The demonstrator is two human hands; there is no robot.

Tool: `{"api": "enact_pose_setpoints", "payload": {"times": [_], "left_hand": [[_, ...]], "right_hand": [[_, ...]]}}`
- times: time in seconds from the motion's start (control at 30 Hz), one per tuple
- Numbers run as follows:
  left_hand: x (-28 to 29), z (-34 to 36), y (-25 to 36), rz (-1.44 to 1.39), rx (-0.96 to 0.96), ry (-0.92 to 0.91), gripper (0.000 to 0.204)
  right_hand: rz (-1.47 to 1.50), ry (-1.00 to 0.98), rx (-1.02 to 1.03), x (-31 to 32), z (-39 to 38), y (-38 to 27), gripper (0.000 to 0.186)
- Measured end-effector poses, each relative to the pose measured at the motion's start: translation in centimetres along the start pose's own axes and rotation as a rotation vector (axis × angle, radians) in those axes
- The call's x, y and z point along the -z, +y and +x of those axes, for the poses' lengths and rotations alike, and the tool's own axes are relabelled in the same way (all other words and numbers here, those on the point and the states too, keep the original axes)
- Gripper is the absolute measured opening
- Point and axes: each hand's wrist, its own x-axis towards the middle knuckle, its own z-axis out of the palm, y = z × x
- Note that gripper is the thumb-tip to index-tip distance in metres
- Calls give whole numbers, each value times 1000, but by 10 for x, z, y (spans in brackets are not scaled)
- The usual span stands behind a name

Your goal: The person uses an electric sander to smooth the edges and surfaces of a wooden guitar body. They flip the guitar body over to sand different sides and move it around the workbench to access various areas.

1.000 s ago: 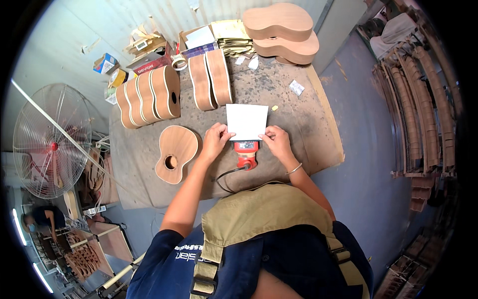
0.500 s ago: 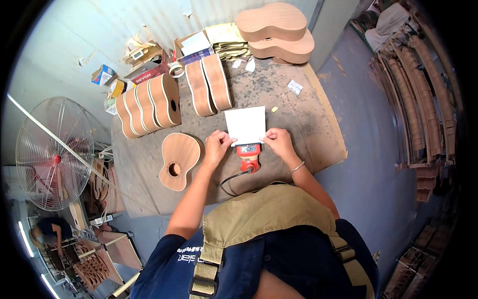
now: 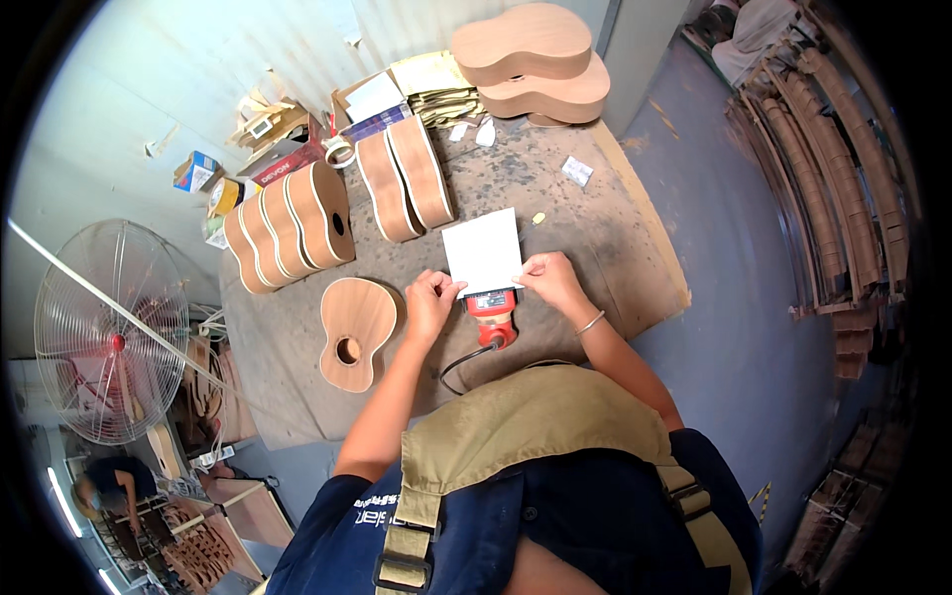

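Observation:
My left hand (image 3: pixel 432 305) pinches the near left corner of a white sheet (image 3: pixel 483 250), and my right hand (image 3: pixel 551 282) pinches its near right corner. The sheet's near edge lies along the dark end of a red corded power tool (image 3: pixel 495 319), which looks like a sheet sander and rests on the bench. The tool's cord curves off toward my body. To the left of my left hand, a small ukulele-shaped wooden body (image 3: pixel 363 309) lies with its round soundhole facing up.
Several wooden bodies (image 3: pixel 297 223) stand on edge in a row at left, with a pair (image 3: pixel 404 178) beside them. Larger guitar bodies (image 3: pixel 531 45) are stacked at the back. Yellow sheets (image 3: pixel 433 84) and boxes line the wall. A fan (image 3: pixel 117 342) stands left; racks (image 3: pixel 813 169) stand right.
The view has shifted and turned slightly. The white sheet is tilted a little more, still pinched at both near corners by my hands.

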Motion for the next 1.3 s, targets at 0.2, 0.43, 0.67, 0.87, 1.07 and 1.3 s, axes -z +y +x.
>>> {"api": "enact_pose_setpoints", "payload": {"times": [0.2, 0.43, 0.67, 0.87, 1.07, 1.3], "left_hand": [[2, 8, 25, 84, 76, -23, 27], [7, 24, 26, 404, -656, -651, 56], [19, 37, 40, 320, -661, -875, 89], [15, 44, 17, 510, -723, -914, 92], [8, 34, 10, 724, -796, -781, 72], [6, 26, 20, 683, -787, -716, 74]], "right_hand": [[169, 4, -292, 2, 11, 7, 55], [175, 78, -279, -6, 11, 9, 66], [12, 195, -115, -18, -15, 30, 63], [40, 237, -240, -27, -70, 63, 56], [489, -142, -608, -38, -106, 64, 41], [1124, -499, -955, -80, -95, 53, 102]]}}
